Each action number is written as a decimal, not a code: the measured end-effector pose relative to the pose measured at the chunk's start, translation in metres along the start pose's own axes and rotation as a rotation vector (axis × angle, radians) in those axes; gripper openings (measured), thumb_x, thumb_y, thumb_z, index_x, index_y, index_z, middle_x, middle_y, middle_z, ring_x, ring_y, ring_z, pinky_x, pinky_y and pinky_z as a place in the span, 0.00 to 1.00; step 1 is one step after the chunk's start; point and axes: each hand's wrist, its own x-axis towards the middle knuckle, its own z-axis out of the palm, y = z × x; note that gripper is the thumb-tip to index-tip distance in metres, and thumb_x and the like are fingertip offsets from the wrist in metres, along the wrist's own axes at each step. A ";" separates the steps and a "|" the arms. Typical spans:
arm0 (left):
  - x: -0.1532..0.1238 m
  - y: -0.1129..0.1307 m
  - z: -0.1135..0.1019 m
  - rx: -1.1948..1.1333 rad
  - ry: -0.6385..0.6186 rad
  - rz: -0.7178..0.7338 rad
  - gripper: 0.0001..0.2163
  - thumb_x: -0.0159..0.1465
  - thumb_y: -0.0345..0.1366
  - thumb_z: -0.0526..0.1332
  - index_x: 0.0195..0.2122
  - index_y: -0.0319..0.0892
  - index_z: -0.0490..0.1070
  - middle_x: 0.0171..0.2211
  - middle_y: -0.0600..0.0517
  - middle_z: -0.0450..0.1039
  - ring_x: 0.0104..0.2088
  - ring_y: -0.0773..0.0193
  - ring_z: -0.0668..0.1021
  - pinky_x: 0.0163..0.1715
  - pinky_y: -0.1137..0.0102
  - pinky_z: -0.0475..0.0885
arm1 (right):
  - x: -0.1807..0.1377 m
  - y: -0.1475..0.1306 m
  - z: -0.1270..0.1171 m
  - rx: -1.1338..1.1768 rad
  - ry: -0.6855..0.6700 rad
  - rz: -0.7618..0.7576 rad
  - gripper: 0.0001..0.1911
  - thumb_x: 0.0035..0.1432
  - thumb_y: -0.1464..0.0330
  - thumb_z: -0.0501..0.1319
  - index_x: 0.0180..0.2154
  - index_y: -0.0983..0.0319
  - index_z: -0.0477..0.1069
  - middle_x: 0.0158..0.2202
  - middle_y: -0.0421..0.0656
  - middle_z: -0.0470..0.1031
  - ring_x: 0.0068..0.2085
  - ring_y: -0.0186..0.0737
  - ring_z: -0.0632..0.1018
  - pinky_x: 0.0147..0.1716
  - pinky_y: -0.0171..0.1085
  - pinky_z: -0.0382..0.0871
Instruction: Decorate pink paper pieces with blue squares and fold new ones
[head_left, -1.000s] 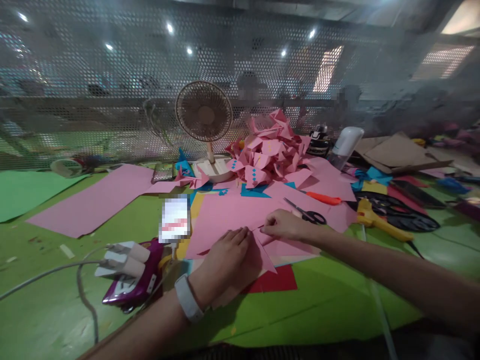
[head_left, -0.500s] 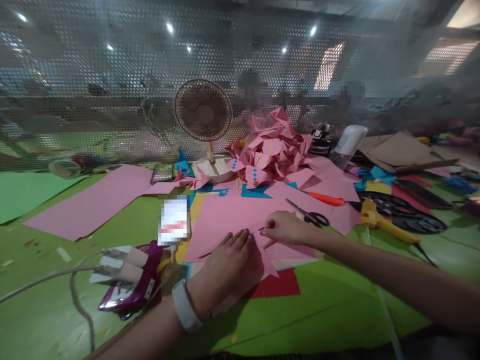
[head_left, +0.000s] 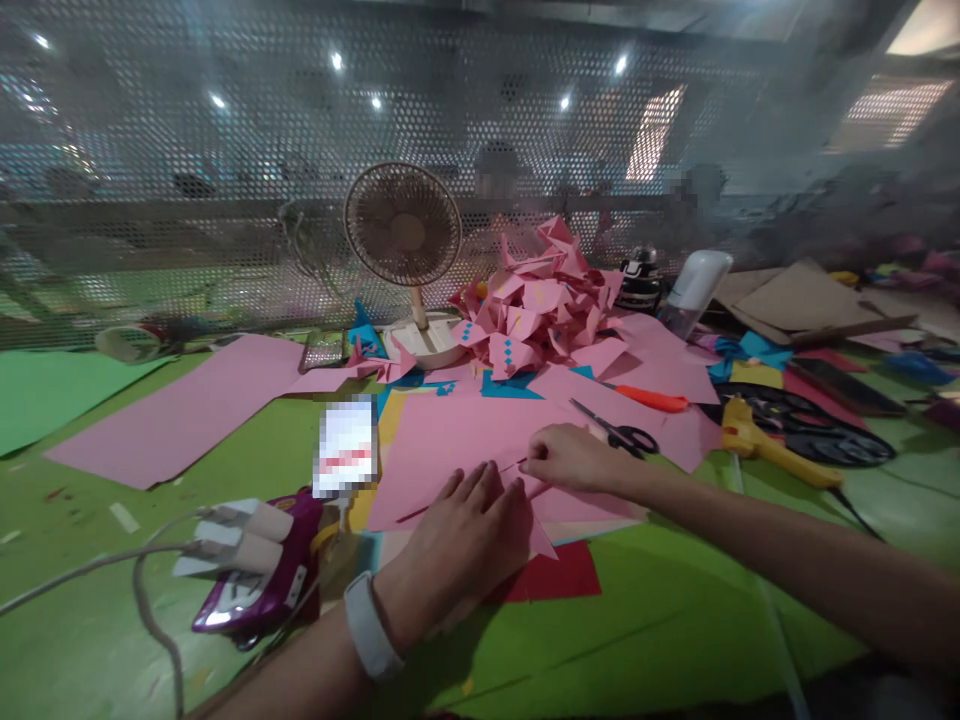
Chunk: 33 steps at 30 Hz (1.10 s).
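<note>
My left hand (head_left: 466, 535) lies flat, fingers stretched out, on a folded piece of pink paper (head_left: 543, 543). Just beyond it, my right hand (head_left: 570, 458) is closed, thumb and fingers pinched at the paper's upper right edge; its fingertips are partly hidden. Under both hands is a larger pink sheet (head_left: 442, 430), over yellow and other coloured sheets. Black-handled scissors (head_left: 630, 437) rest right behind my right hand. Red paper (head_left: 566, 575) shows near my left hand on the green table (head_left: 645, 610).
Behind stands a pile of folded pink paper pieces (head_left: 551, 300) beside a small fan (head_left: 405, 225). A yellow glue gun (head_left: 780, 450) and an orange-handled tool (head_left: 651, 398) lie right. Plugs and cables sit on a purple power bank-like object (head_left: 281, 570) at left, near a blurred screen (head_left: 345, 445).
My left hand has spread its fingers and shifted right, covering more of the folded pink paper. My right hand keeps its pinch in nearly the same place.
</note>
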 end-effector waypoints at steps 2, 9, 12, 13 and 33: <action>0.000 0.000 -0.002 0.001 -0.013 0.000 0.20 0.62 0.34 0.51 0.55 0.39 0.59 0.55 0.38 0.63 0.56 0.50 0.65 0.52 0.52 0.61 | 0.001 0.000 -0.001 0.000 -0.009 0.004 0.14 0.50 0.62 0.57 0.19 0.63 0.70 0.20 0.41 0.71 0.24 0.33 0.69 0.21 0.32 0.50; 0.002 0.005 -0.009 -0.003 -0.028 -0.032 0.20 0.61 0.32 0.50 0.55 0.37 0.60 0.55 0.38 0.63 0.55 0.49 0.66 0.51 0.51 0.62 | 0.002 -0.001 -0.006 0.014 -0.055 0.015 0.13 0.49 0.63 0.57 0.20 0.64 0.70 0.19 0.40 0.69 0.22 0.31 0.67 0.20 0.32 0.50; 0.001 0.002 -0.005 0.000 -0.038 -0.004 0.21 0.61 0.33 0.50 0.56 0.37 0.59 0.56 0.37 0.61 0.56 0.49 0.65 0.52 0.51 0.61 | 0.002 -0.001 -0.006 0.032 -0.070 -0.002 0.13 0.50 0.62 0.57 0.21 0.64 0.70 0.19 0.40 0.69 0.23 0.31 0.67 0.20 0.32 0.50; 0.000 0.001 -0.004 0.005 -0.041 -0.001 0.21 0.61 0.33 0.50 0.56 0.37 0.58 0.56 0.37 0.61 0.56 0.49 0.64 0.52 0.51 0.60 | 0.002 -0.001 -0.006 0.036 -0.070 -0.007 0.13 0.50 0.62 0.57 0.21 0.65 0.70 0.19 0.39 0.69 0.23 0.31 0.67 0.20 0.31 0.50; -0.002 -0.003 0.004 0.052 -0.034 0.016 0.18 0.62 0.28 0.50 0.55 0.39 0.59 0.57 0.38 0.60 0.57 0.50 0.64 0.53 0.54 0.60 | -0.026 0.004 0.006 -0.197 0.235 -0.149 0.13 0.61 0.61 0.51 0.35 0.62 0.69 0.34 0.43 0.72 0.34 0.37 0.73 0.33 0.35 0.62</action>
